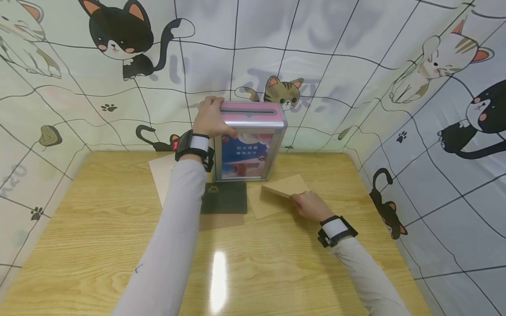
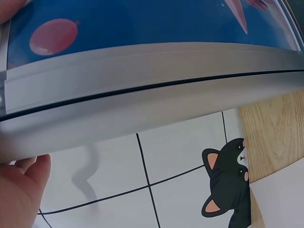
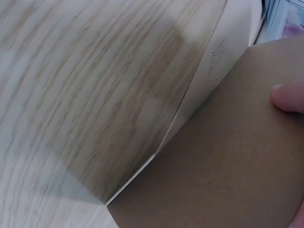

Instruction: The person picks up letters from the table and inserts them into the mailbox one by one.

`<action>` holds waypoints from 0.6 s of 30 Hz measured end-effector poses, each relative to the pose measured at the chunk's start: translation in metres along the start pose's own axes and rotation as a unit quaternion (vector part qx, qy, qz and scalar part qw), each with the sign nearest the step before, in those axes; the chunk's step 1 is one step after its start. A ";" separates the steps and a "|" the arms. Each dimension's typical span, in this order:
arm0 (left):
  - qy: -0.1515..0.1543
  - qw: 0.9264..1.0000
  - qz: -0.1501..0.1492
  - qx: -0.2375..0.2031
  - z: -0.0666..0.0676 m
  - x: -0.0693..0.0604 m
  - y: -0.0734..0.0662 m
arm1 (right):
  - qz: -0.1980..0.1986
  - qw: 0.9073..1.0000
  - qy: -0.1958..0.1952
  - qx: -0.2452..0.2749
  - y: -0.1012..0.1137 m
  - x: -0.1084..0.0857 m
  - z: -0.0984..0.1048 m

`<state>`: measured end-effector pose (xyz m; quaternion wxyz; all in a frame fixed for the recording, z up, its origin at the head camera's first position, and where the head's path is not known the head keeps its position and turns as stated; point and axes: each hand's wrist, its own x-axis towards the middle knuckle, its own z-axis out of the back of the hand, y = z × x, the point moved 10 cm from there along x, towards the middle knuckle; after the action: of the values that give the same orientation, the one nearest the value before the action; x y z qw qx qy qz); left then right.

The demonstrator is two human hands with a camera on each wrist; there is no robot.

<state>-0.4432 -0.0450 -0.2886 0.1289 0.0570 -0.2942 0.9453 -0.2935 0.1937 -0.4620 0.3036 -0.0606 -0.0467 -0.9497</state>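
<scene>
1. The left hand [image 1: 212,117], its arm stretched forward, grips the top left corner of an upright box [image 1: 249,117], thumb across the front.
2. The right hand [image 1: 312,206] reaches lower, pinching smooth tan paper [image 1: 290,185], one edge tilted up, just in front of the box.
3. I see rounded silvery edges, a pink slotted top and a glossy blue picture.
4. A dark rectangular card [image 1: 226,199] lies nearby on the wood-grained table [image 1: 118,263].

Left hand [image 2: 21,192] and right hand [image 3: 289,97] partly beyond wrist-view edges, mark [image 1: 249,116] atop box [image 1: 247,149] illegible
</scene>
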 end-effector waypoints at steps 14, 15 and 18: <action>-0.003 1.000 -0.002 0.000 -0.001 0.000 0.001 | 0.011 0.999 -0.037 -0.008 0.001 -0.001 0.007; -0.003 1.000 -0.002 0.000 -0.001 0.001 0.001 | 0.012 0.999 -0.039 -0.010 0.001 -0.001 0.008; -0.003 1.000 -0.003 0.001 -0.001 0.001 0.001 | 0.015 0.999 -0.044 -0.019 0.001 -0.001 0.010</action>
<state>-0.4444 -0.0448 -0.2893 0.1308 0.0613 -0.2932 0.9451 -0.2910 0.1945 -0.4522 0.3139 -0.1092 -0.0412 -0.9423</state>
